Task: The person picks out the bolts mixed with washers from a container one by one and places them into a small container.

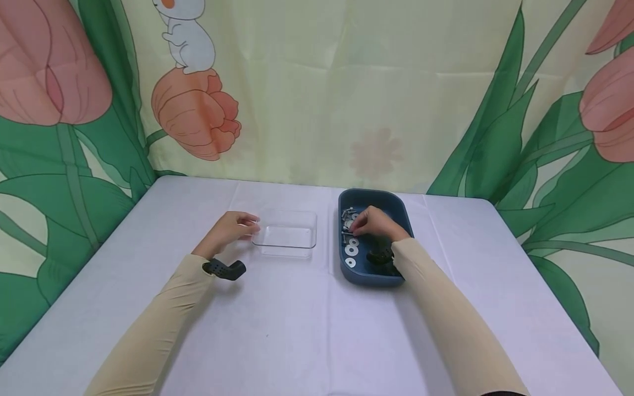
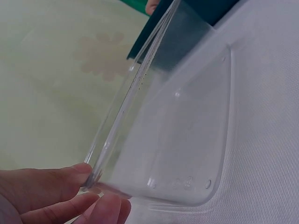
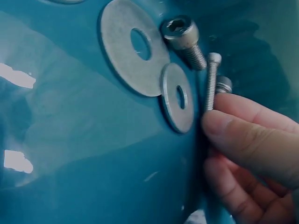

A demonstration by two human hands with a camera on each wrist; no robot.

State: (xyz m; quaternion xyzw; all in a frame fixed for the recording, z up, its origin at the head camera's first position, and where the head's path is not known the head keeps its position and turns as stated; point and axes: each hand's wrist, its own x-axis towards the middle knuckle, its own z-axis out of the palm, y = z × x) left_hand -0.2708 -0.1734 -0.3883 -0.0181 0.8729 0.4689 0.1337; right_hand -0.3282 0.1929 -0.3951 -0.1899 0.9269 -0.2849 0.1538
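Observation:
My left hand (image 1: 231,230) is at the left end of a clear plastic box (image 1: 283,246), thumb and fingers pinching its corner rim in the left wrist view. The box's transparent wall (image 2: 177,140) lets the white cloth show through. Inside a dark blue tray (image 1: 372,281), my right hand (image 1: 377,223) pinches a thin, long socket head screw (image 3: 211,81) between thumb and fingertip. Close by lie a large flat washer (image 3: 119,60), a smaller washer (image 3: 174,116) and a thicker socket head bolt (image 3: 182,36). Another screw head (image 3: 224,84) shows behind the pinched screw.
Several washers (image 1: 351,251) and other metal hardware (image 1: 349,213) lie along the tray's left side. A white cloth (image 1: 277,330) covers the table. Behind it hangs a curtain (image 1: 317,110) printed with flowers. Dark straps (image 1: 224,269) sit on the wrists.

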